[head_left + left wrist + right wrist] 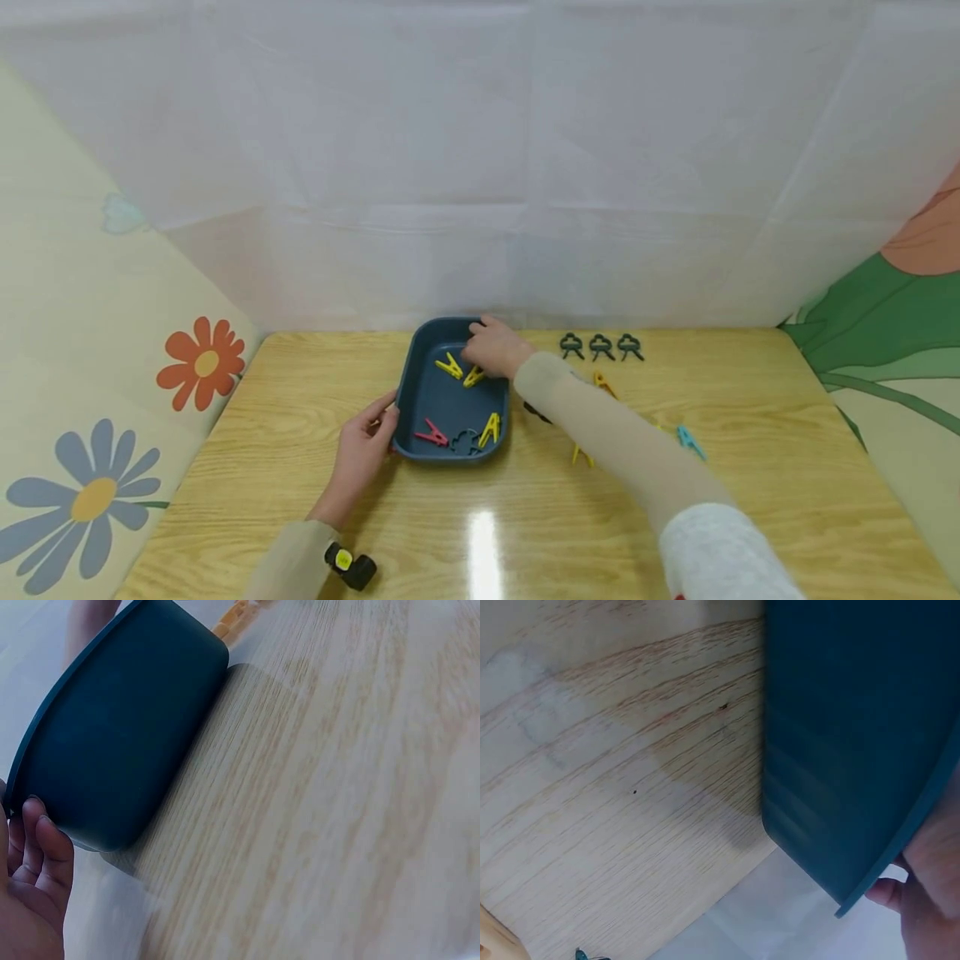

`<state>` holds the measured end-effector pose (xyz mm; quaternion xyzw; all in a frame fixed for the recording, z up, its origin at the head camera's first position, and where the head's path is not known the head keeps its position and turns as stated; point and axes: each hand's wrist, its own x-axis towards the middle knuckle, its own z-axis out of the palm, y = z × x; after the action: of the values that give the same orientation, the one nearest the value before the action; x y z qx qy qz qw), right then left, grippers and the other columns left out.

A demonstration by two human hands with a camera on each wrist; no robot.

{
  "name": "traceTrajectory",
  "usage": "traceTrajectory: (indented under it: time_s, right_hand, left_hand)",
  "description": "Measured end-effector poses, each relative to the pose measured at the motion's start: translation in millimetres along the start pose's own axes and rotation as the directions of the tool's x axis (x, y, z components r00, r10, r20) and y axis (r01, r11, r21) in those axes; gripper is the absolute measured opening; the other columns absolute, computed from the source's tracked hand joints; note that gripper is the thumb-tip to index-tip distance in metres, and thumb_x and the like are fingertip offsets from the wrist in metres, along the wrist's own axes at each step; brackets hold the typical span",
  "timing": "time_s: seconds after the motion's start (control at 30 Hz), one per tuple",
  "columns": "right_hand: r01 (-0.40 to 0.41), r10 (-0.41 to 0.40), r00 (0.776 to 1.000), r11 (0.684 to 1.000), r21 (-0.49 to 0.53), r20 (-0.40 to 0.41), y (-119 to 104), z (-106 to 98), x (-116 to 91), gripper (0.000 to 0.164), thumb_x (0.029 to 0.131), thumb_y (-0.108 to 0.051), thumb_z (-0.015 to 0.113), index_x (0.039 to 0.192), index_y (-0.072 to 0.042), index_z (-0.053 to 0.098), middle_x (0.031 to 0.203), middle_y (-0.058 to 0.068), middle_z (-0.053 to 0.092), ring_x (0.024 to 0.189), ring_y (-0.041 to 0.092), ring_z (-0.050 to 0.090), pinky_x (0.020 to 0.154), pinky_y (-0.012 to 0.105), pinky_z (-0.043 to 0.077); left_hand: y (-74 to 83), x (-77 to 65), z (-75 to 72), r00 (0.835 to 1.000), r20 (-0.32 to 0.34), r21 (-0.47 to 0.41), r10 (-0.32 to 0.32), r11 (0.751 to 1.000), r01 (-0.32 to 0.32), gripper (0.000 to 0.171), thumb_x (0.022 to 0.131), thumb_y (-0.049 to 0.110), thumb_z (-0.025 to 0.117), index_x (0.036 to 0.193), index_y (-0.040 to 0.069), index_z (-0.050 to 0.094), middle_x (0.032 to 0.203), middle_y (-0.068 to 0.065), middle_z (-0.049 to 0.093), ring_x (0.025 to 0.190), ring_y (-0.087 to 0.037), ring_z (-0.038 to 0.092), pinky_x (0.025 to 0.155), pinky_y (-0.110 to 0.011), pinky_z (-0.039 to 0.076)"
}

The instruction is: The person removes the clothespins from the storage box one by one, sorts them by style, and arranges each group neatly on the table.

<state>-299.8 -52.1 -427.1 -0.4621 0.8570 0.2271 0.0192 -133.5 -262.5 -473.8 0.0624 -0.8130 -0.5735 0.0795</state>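
A dark blue plastic basin (pixel 450 410) stands on the table near its back edge. My left hand (pixel 362 446) grips its left rim, and in the left wrist view the fingers (pixel 54 851) lie against the outer wall. Over the basin's back right part, my right hand (pixel 495 347) reaches down inside; I cannot tell whether its hidden fingertips hold anything. A yellow clothespin (pixel 473 377) shows just under that hand, another yellow clothespin (pixel 449 365) beside it. At the basin's front lie a red clothespin (pixel 432 433), a dark clover-shaped clip (pixel 465 442) and a third yellow clothespin (pixel 490 429).
Three dark clips (pixel 601 347) stand in a row at the table's back, right of the basin. An orange clothespin (pixel 604 384), a yellow clothespin (pixel 581 455) and a light blue clothespin (pixel 691 442) lie around my right forearm. A white sheet (pixel 420 167) hangs behind the table.
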Motion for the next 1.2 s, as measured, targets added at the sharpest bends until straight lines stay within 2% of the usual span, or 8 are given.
traceTrajectory:
  time_s: [0.07,0.13,0.33,0.43,0.53,0.63,0.87,1.2]
  right_hand:
    - [0.002,-0.002,1.0,1.0,0.007,0.01,0,0,1,0.023,0.109,-0.022,0.057,0.12,-0.031,0.075,0.114,-0.01,0.074,0.107,0.018,0.052,0.098,0.036,0.035]
    - [0.004,-0.004,1.0,1.0,0.013,0.005,1,1,1,0.022,0.109,-0.022,0.058,0.119,-0.03,0.076,0.112,-0.01,0.074,0.105,0.018,0.051,0.096,0.036,0.035]
    - [0.007,-0.003,0.998,0.997,0.071,-0.061,6,1,-3,0.013,0.104,-0.023,0.066,0.108,-0.029,0.077,0.106,-0.011,0.074,0.102,0.018,0.052,0.091,0.035,0.035]
    - [0.007,0.002,0.996,0.994,0.105,-0.087,9,-2,-8,0.013,0.101,-0.028,0.072,0.112,-0.029,0.078,0.111,-0.011,0.074,0.108,0.018,0.055,0.094,0.035,0.039]
    - [0.009,0.005,0.994,0.991,0.134,-0.108,13,-8,-14,0.021,0.099,-0.035,0.074,0.119,-0.03,0.077,0.117,-0.011,0.073,0.113,0.018,0.055,0.096,0.035,0.041]
    - [0.02,0.001,0.992,0.986,0.165,-0.123,19,-14,-22,0.025,0.098,-0.039,0.074,0.121,-0.03,0.076,0.12,-0.01,0.072,0.112,0.018,0.055,0.097,0.036,0.041]
    - [0.05,-0.007,0.984,0.971,0.233,-0.179,36,-26,-46,0.027,0.098,-0.037,0.075,0.121,-0.025,0.076,0.119,-0.006,0.072,0.114,0.022,0.055,0.102,0.042,0.041]
    - [0.044,0.026,0.976,0.949,0.312,-0.218,61,-21,-85,0.026,0.096,-0.033,0.077,0.119,-0.02,0.078,0.115,-0.005,0.074,0.104,0.022,0.054,0.091,0.042,0.04]
  left_hand:
    - [-0.9,0.3,0.1,1.0,0.0,-0.002,0.004,1.0,-0.004,0.037,0.106,0.008,0.058,0.141,-0.004,0.062,0.087,-0.011,0.058,0.057,-0.007,0.054,0.052,-0.022,0.048]
    - [-11.2,3.8,0.8,1.0,-0.011,-0.012,0.006,1.0,-0.006,0.036,0.107,0.01,0.059,0.141,0.0,0.063,0.088,-0.01,0.058,0.057,-0.006,0.054,0.053,-0.022,0.048]
    - [-7.5,1.4,0.8,1.0,-0.01,-0.012,0.012,1.0,-0.012,0.036,0.107,0.012,0.058,0.141,0.0,0.064,0.089,-0.01,0.057,0.059,-0.006,0.056,0.054,-0.022,0.05]
    - [-8.5,1.7,0.5,1.0,-0.013,-0.01,0.011,1.0,-0.011,0.037,0.107,0.012,0.059,0.142,0.0,0.063,0.09,-0.009,0.058,0.061,-0.005,0.056,0.054,-0.022,0.051]
    - [-9.2,2.0,0.6,1.0,-0.016,-0.005,0.011,1.0,-0.011,0.037,0.107,0.012,0.059,0.142,-0.001,0.063,0.09,-0.008,0.058,0.062,-0.004,0.057,0.055,-0.021,0.052]
    - [-8.3,1.6,1.2,1.0,-0.016,-0.003,0.021,1.0,-0.021,0.036,0.107,0.012,0.059,0.141,0.0,0.063,0.09,-0.008,0.057,0.061,-0.004,0.057,0.054,-0.022,0.051]
    - [-8.9,3.3,-1.0,0.999,-0.024,0.005,0.037,0.999,-0.037,0.036,0.107,0.01,0.059,0.141,-0.002,0.063,0.089,-0.006,0.057,0.059,-0.004,0.056,0.054,-0.022,0.051]
    - [-8.0,7.3,-1.1,0.998,-0.029,0.015,0.063,0.998,-0.063,0.035,0.107,0.012,0.059,0.139,0.0,0.065,0.086,-0.007,0.058,0.056,-0.007,0.054,0.052,-0.023,0.049]
